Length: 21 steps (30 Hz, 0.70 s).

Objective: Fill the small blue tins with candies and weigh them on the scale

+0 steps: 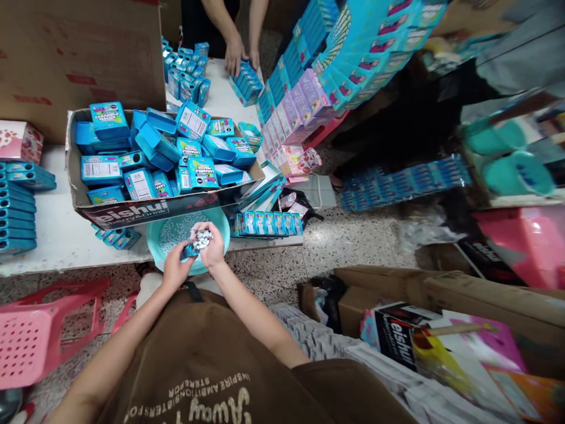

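Note:
My left hand (175,266) grips a small blue candy box (189,251), tilted beside my other hand. Pale blue candies (202,238) lie heaped in my right hand (213,249), whose fingers curl round them close to the box's end. Both hands are over a turquoise bowl (225,234) at the table's front edge. More loose candies (173,231) cover the bowl's bottom. Just behind it stands an open cardboard carton (119,217), filled with blue candy boxes (194,150) lying in all directions.
At the right table edge sits a row of blue boxes (269,224). Stacked boxes (17,212) stand at left, near a pink stool (26,338). Across the table, another person's hands (238,56) touch blue boxes. Tall display stacks (304,100) rise at the back right.

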Tool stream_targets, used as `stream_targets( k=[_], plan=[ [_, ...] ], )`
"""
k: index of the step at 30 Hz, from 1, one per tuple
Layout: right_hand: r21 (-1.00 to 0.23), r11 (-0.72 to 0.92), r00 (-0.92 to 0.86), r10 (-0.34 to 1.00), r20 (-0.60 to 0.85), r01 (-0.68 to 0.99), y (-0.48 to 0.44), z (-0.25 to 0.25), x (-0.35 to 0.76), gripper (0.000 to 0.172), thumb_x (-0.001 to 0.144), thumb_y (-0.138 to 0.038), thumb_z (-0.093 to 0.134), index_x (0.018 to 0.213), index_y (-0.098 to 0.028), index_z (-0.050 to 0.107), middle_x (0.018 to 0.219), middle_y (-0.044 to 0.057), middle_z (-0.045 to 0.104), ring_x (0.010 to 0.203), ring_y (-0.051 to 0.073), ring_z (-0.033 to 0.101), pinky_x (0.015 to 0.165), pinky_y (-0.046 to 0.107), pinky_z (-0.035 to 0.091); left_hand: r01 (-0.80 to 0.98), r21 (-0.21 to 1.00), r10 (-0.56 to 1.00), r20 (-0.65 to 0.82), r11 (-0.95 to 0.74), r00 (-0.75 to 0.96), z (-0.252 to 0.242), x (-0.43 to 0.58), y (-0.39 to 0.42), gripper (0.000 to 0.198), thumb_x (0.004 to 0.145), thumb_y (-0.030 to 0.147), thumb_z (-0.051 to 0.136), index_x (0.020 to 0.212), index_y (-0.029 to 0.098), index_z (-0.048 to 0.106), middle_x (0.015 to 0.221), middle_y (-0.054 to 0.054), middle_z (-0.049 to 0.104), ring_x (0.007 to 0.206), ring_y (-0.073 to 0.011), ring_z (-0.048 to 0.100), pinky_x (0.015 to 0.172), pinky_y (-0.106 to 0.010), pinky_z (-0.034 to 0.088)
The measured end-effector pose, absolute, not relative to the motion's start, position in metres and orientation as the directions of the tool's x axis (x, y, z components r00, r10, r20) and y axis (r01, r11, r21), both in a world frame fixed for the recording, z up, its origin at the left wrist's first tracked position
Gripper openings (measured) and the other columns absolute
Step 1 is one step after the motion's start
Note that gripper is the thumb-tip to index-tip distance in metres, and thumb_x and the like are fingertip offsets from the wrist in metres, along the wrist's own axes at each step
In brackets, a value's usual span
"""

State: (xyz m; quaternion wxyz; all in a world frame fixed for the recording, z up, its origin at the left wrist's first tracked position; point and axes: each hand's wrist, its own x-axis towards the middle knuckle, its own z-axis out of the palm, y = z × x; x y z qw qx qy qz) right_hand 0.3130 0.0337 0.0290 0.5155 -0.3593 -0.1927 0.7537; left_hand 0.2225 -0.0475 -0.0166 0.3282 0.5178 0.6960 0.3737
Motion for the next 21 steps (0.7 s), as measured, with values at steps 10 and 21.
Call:
stream_targets(
  k=[10,21],
  plan=[
    [-0.739,-0.323,-0.201,0.946,-0.253,-0.591,0.03,0.03,0.311,0.033,0.085,-0.046,0.05,0.07,-0.018,0.059,0.074,0.0,0.059,0.06,0.012,0.058,0.061,0.027,0.047,0.485,0.859,0.966,-0.037,0.161,-0.255,-0.021,0.221,-0.046,0.038,0.076,0.023,0.063,0.113,0.022,0.059,0.114,-0.005,0.066,0.105,-0.0222,0.061,0.092,-0.036,0.047],
    [-0.594,-0.417,-0.157,0.885,-0.439,-0.688,0.041,0.019,0.318,0.031,0.086,-0.04,0.048,0.065,-0.019,0.055,0.065,-0.001,0.056,0.052,0.009,0.051,0.051,0.023,0.041,0.401,0.892,0.952,-0.091,0.209,-0.293,-0.029,0.224,-0.047,0.035,0.076,0.027,0.063,0.111,0.022,0.058,0.109,-0.004,0.066,0.1,-0.0205,0.061,0.09,-0.035,0.047]
  ],
)
